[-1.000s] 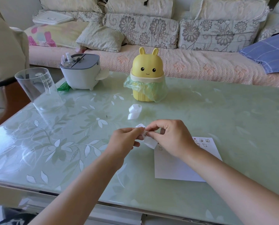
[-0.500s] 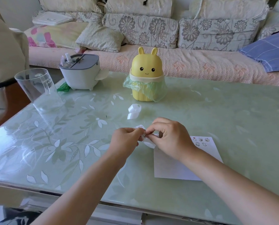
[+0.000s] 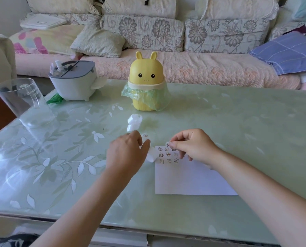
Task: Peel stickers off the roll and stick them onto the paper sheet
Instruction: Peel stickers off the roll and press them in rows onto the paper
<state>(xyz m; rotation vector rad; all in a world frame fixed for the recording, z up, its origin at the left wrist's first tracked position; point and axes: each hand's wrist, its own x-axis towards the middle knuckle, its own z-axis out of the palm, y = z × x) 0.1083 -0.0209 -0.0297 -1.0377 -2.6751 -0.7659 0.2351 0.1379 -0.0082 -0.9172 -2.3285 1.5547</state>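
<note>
A white paper sheet (image 3: 189, 179) lies on the green glass table, with several small cartoon stickers (image 3: 168, 154) stuck in rows at its top left corner. My left hand (image 3: 127, 154) holds the white sticker roll strip (image 3: 149, 154), whose loose end curls down beside the sheet's left edge. My right hand (image 3: 193, 146) pinches a single peeled sticker (image 3: 168, 144) between thumb and forefinger, just above the sheet's top left corner. A curled white strip of backing tape (image 3: 134, 122) lies on the table behind my hands.
A yellow bunny-shaped bin (image 3: 146, 82) with a green liner stands behind the hands. At the back left are a grey-white lidded box (image 3: 73, 81) and a clear plastic cup (image 3: 23, 102). A sofa with cushions (image 3: 148, 32) runs behind the table.
My hands have come apart: the right hand pulled a sticker off the strip and moved right toward the sheet. The stickers on the sheet have come into view.
</note>
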